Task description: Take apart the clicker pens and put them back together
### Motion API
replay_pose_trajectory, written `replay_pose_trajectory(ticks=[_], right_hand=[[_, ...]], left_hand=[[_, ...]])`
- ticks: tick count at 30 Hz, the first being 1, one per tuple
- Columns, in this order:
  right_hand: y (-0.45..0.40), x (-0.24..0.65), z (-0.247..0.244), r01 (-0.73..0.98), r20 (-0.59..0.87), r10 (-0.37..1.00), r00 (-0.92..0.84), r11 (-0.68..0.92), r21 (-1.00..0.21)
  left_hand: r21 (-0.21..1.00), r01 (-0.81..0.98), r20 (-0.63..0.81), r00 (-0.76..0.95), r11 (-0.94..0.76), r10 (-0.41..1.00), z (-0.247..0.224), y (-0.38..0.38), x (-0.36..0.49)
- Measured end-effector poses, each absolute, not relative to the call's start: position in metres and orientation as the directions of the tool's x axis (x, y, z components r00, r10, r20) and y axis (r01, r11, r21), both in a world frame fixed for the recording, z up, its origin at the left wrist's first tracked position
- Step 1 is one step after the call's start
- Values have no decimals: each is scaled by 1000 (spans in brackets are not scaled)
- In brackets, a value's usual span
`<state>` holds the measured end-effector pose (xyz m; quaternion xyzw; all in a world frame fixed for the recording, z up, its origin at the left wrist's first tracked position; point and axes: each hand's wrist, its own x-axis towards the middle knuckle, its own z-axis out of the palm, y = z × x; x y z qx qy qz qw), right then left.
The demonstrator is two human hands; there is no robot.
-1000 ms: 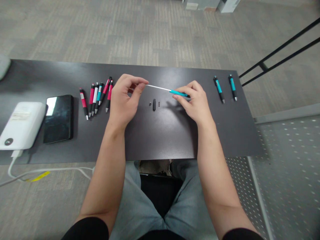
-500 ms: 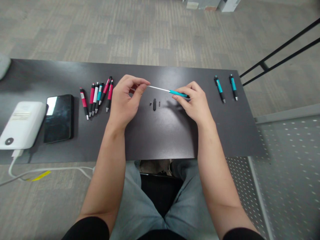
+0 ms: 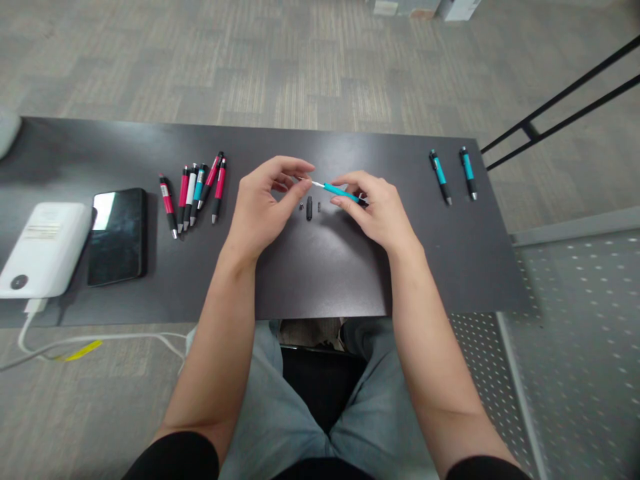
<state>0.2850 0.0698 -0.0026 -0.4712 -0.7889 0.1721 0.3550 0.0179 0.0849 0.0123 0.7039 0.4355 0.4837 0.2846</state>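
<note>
Over the middle of the table, my left hand [image 3: 267, 203] pinches a thin white pen refill [image 3: 317, 184] between thumb and fingertips. My right hand [image 3: 376, 208] is closed on a teal pen barrel [image 3: 336, 191], its dark end near the palm. The refill lies in line with the barrel's open left end, only a short stretch showing between hand and barrel. Below, on the table, lie a black pen piece [image 3: 309, 209], a small spring-like part [image 3: 319, 207] and a tiny dark piece [image 3: 301, 207].
Several pink, white and teal pens [image 3: 191, 195] lie left of my left hand. Farther left are a black phone [image 3: 117, 237] and a white power bank [image 3: 46, 250] with a cable [image 3: 115, 337]. Two teal pens [image 3: 440, 177] lie at the right end of the dark table [image 3: 325, 287].
My hands have come closer together: the left moved right, the right moved slightly left. Much less of the white refill shows between my left fingers and the barrel.
</note>
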Motion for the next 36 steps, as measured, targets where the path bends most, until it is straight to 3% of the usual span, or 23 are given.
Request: replay_pose_trajectory(ticks=[11,17,25,30,36], right_hand=[[67,279,2,544,450,830,-329,556,-628],[66,277,3,628,347,890,-296,455,-632],[66,277,-1,595,367,888,-277,459,-660],[68,276,-3,547,446,873,-198,476,-689],[67,274,-1,561,436,890,-131,429,-708]], left_hand=[[832,293,427,206,-472,881,11,85,17],[850,283,389,232,-444,892,13,84,19],[862,302,351,221,-406,910,10,85,22],[752,472,366,280,-459,888,-4,84,23],[597,628,342,364,-499,867,-18,80,28]])
